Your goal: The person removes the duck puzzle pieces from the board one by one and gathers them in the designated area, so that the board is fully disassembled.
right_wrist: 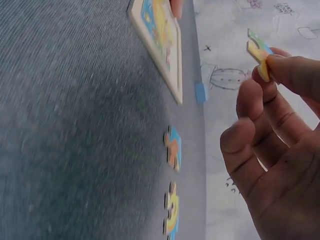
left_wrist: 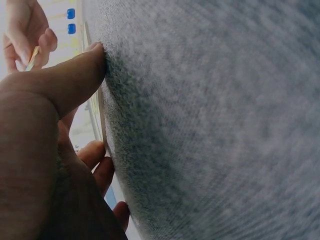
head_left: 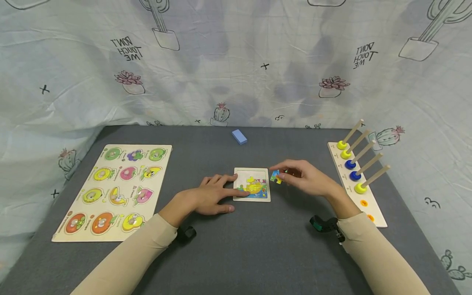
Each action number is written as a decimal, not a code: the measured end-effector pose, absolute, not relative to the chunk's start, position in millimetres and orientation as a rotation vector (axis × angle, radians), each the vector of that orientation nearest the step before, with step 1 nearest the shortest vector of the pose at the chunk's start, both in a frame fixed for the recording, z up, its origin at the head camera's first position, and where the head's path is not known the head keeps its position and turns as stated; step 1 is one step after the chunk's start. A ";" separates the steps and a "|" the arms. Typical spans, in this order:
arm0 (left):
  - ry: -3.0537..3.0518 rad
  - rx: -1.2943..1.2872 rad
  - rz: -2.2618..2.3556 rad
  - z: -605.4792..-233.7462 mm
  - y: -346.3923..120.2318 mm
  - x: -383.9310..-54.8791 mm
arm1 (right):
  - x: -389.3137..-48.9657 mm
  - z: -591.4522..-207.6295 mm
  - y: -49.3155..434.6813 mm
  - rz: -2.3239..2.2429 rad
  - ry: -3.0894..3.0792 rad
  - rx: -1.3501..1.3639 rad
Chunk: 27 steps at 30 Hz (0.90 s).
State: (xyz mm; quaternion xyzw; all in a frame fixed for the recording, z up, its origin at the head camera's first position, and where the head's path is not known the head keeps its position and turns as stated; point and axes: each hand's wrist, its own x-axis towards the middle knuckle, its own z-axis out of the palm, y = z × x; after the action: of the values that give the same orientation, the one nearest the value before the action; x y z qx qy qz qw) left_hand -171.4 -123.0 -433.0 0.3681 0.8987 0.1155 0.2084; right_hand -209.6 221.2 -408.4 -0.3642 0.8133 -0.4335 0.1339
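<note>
puzzle piece (right_wrist: 256, 51), yellow, green and blue, is held up just beyond the right edge of the small framed puzzle (head_left: 254, 173), apart from it. the right hand (head_left: 309, 178) has it in its grip, pinching it between thumb and fingertip while the other fingers curl loosely. the left hand (head_left: 208, 198) has its grip spread, its index finger laid across the lower part of the partly filled picture and its thumb out beside the frame. two loose pieces (right_wrist: 173, 148) lie near the puzzle on the dark grey surface (head_left: 236, 246), seen from the right wrist. a blue block (head_left: 239, 137) sits near the far edge. to the left lies a fruit board (head_left: 138, 146); to the right, a peg board (head_left: 375, 211) carries yellow and blue rings under slanting wooden pegs. printed cloth (head_left: 236, 49) hangs behind.
</note>
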 end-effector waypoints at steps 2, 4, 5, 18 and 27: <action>2.501 1.025 0.326 -432.4 -123.5 -171.4 | -209.9 -409.7 224.6 -1.230 2.379 -1.055; 2.502 1.029 0.325 -432.3 -123.6 -171.4 | -210.1 -411.3 227.5 -1.203 2.397 -1.055; 2.504 1.030 0.322 -432.5 -123.6 -171.5 | -210.1 -412.0 228.8 -1.192 2.407 -1.055; 2.511 1.040 0.299 -437.9 -123.0 -171.7 | -211.2 -432.2 246.4 -1.126 2.456 -1.042; 2.506 1.070 0.330 -435.9 -124.5 -171.1 | -213.8 -436.5 249.2 -1.068 2.455 -1.048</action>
State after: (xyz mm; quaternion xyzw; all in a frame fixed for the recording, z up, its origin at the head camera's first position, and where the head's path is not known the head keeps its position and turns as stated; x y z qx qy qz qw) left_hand -171.1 -124.5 -435.9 0.3822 0.8951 0.1178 0.1972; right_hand -213.8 249.2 -436.5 -0.3612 0.8463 -0.3682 0.1330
